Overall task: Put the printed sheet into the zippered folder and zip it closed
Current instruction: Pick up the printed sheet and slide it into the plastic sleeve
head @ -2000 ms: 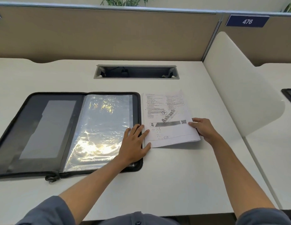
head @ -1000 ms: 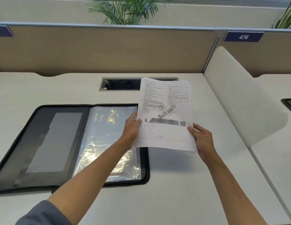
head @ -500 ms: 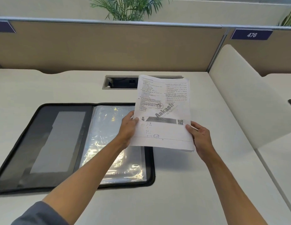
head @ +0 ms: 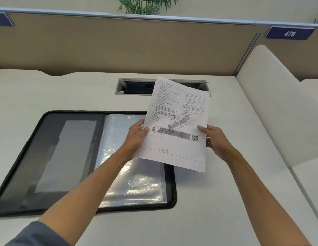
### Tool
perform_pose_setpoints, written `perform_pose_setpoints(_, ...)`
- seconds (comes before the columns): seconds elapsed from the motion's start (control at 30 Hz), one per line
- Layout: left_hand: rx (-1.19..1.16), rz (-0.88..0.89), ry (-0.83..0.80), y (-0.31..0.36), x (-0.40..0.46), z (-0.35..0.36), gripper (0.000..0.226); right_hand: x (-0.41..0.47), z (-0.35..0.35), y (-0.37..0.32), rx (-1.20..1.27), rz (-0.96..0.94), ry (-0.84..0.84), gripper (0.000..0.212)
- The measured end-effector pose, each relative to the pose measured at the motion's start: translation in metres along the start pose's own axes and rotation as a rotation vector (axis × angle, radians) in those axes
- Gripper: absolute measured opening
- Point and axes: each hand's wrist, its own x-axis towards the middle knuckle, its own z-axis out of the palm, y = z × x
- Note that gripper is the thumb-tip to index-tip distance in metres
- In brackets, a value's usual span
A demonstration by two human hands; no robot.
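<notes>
The printed sheet (head: pixel 177 121) is held up in the air, tilted slightly clockwise, over the right edge of the folder. My left hand (head: pixel 136 137) grips its left edge and my right hand (head: pixel 215 139) grips its right edge. The black zippered folder (head: pixel 48 157) lies open flat on the desk at the left, with a dark inner pocket on its left half and shiny clear plastic sleeves (head: pixel 133 180) on its right half. The sheet hides the folder's upper right corner.
A cable slot (head: pixel 133 87) is cut into the white desk behind the folder. A tan partition (head: pixel 119 45) closes the back, and a white rounded divider (head: pixel 279 103) stands at the right. Bare desk (head: pixel 208 210) lies in front.
Both hands lifted the sheet off the desk beside the folder and now hold it in the air. In the last half second it has tilted a little clockwise.
</notes>
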Motion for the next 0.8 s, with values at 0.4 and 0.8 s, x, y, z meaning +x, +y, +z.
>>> perform_pose_setpoints(0.4, -0.064, 0.0, 0.03, -0.003, 0.031, -0.032, 0.026, 0.05, 0.038, -0.009, -0.013, 0.02, -0.017, 0.024)
perform_pose_setpoints(0.8, 0.181, -0.01, 0.109, -0.006, 0.078, -0.066, 0.024, 0.096, 0.042, -0.02, -0.064, 0.007, -0.07, 0.03)
